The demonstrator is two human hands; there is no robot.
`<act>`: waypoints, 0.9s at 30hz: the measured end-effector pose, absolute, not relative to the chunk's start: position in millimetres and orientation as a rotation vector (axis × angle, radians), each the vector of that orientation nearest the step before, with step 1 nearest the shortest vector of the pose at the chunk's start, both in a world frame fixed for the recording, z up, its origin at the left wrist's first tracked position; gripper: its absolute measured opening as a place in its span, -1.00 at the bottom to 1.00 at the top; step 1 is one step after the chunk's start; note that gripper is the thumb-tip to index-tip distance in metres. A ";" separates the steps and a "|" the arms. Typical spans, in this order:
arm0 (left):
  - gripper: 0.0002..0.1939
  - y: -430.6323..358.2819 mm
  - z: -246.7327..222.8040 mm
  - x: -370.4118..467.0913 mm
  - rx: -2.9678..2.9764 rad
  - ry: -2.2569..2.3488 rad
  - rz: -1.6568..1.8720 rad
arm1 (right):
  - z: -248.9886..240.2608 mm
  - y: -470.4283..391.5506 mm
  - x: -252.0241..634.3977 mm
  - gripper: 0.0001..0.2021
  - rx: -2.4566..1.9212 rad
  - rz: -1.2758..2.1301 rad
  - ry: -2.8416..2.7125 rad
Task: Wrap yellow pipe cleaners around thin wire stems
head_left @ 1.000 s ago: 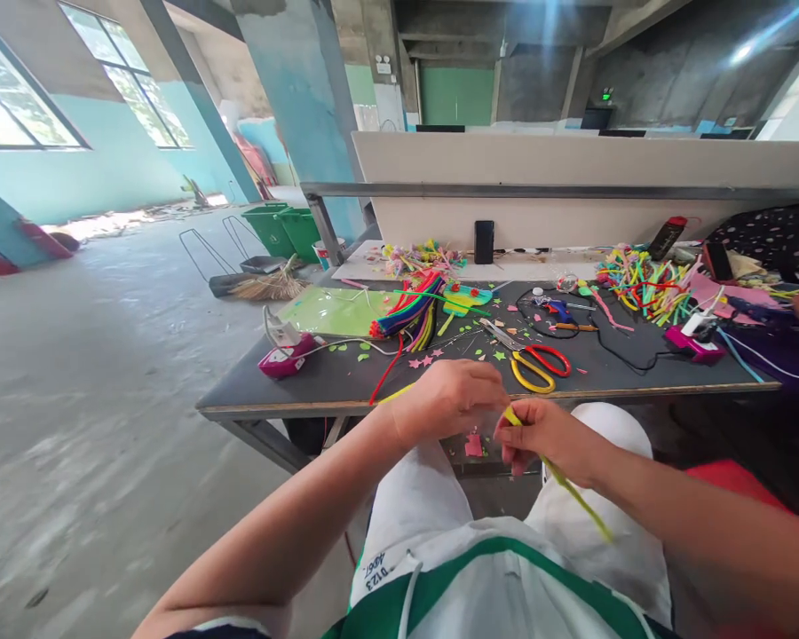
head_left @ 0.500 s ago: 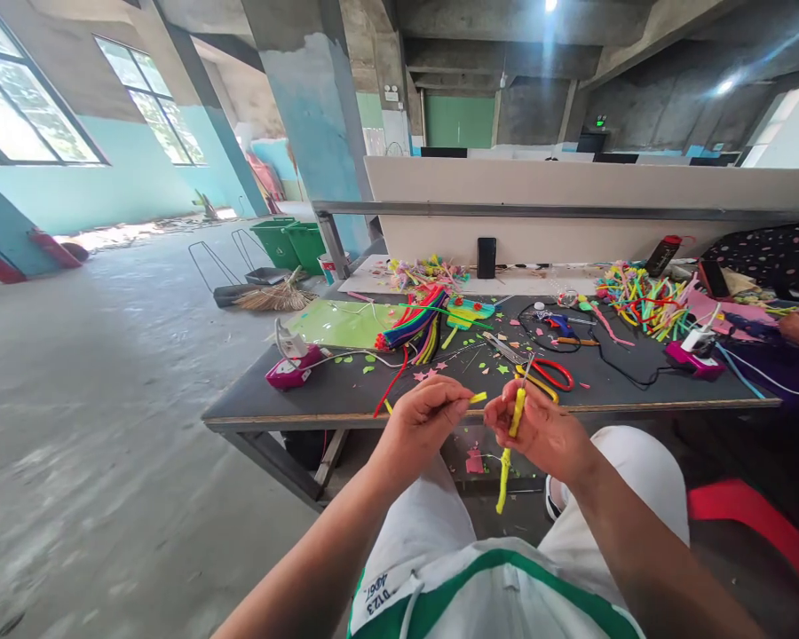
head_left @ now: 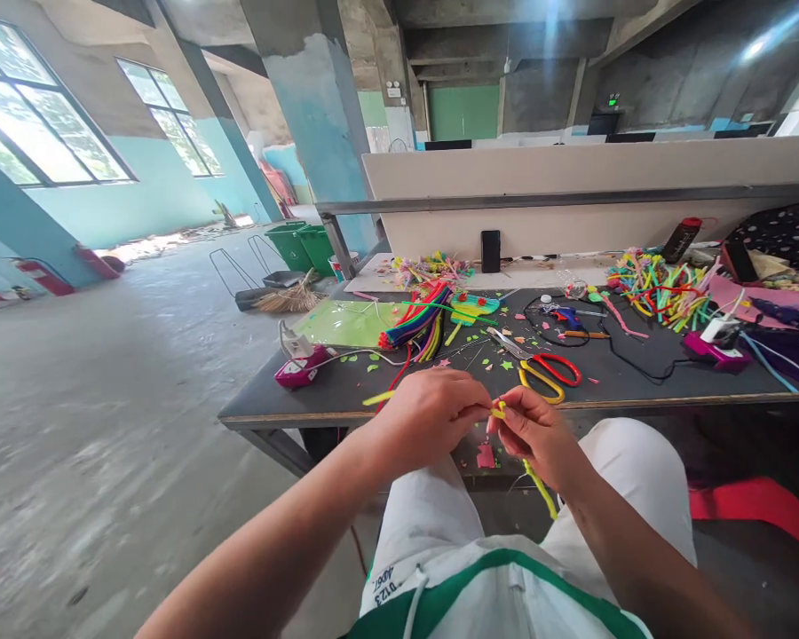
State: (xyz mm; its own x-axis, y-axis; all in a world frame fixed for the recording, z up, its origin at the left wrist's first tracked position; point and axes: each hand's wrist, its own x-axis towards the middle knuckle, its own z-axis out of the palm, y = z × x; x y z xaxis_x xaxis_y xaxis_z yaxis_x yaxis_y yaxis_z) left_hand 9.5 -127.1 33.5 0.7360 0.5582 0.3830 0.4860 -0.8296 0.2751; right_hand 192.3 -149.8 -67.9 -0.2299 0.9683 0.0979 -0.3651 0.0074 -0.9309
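In the head view, my left hand and my right hand meet just in front of the table edge. Between their fingertips a yellow pipe cleaner shows a small bent or looped part, and both hands pinch there. Its yellow tail hangs below my right hand. Another yellow length sticks out left of my left hand; whether it joins the held piece is hidden. Scissors with one red and one yellow handle lie open on the table just beyond my right hand.
A bundle of coloured pipe cleaners lies ahead, with a larger heap at right. Purple power sockets sit at the left edge. A blue glue gun and its cable lie mid-table. A phone leans at the back.
My hands have come together at the yellow pipe cleaner; before, they were apart. The scissors, earlier upright at my right hand, now lie flat on the table. The view has shifted slightly.
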 end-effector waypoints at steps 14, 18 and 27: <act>-0.84 -113.2 37.4 15.2 3.287 0.812 0.234 | -82.5 -145.1 179.5 -0.80 -0.956 1.356 -1.238; -0.83 -111.8 34.3 12.3 3.281 0.806 0.244 | -82.0 -145.5 177.5 -0.81 -0.946 1.396 -1.229; -0.88 -112.6 30.2 11.9 3.352 0.826 0.204 | -80.4 -147.7 173.5 -0.81 -0.930 1.431 -1.219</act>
State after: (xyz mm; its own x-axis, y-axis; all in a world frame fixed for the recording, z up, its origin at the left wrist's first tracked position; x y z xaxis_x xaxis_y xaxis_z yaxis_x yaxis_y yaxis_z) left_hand 11.9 -112.6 30.2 0.8819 0.4331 0.1860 0.4699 -0.8388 -0.2748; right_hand 173.5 -147.7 -80.4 -0.2071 0.9772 0.0476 -0.2024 0.0048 -0.9793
